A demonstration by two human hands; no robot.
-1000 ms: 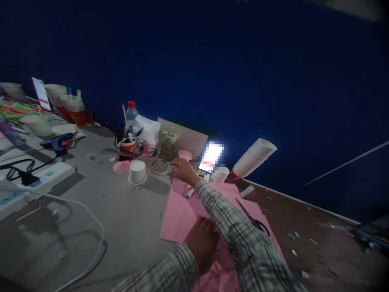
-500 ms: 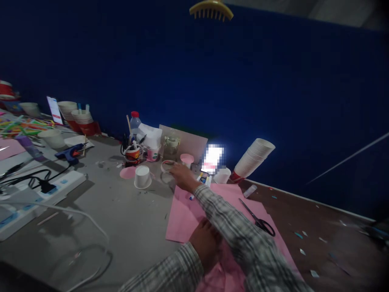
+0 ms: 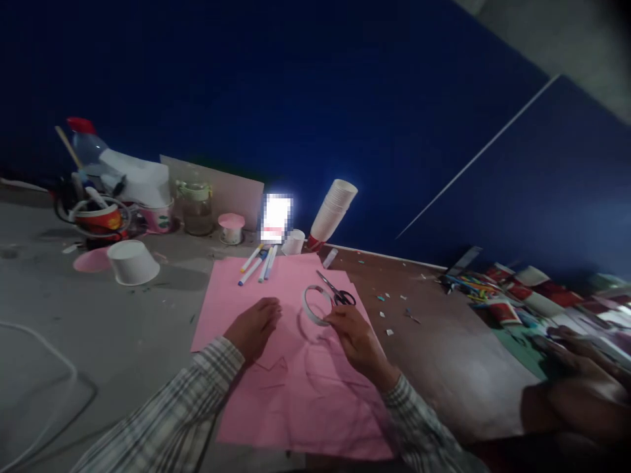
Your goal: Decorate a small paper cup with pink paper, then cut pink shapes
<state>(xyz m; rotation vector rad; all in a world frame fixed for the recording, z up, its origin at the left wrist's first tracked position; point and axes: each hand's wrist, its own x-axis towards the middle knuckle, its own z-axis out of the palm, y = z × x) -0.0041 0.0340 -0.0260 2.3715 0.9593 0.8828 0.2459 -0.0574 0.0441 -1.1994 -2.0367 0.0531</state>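
My right hand [image 3: 355, 338] is closed on the lower edge of a white tape roll [image 3: 316, 305], which is held upright above pink paper [image 3: 290, 407]. Over the paper's left part is my left hand [image 3: 255, 327], its fingers bent and close together; whether something small is between them is hidden. Black-handled scissors [image 3: 340, 294] lie just behind the tape roll. Several markers [image 3: 257, 265] rest at the paper's back edge, near a bright, blurred-out phone screen [image 3: 276, 217].
A leaning stack of paper cups [image 3: 334, 211] stands behind the paper. To the left are an upturned white cup [image 3: 132, 263], a glass jar [image 3: 196, 209] and a tool-filled red cup [image 3: 101, 220]. Another person's hand [image 3: 582, 355] is at the right, near more cups and coloured sticks.
The view has swung right. My right hand has taken the tape roll from beside the cups and brought it over the pink paper. My hands are now apart, no longer crossed.
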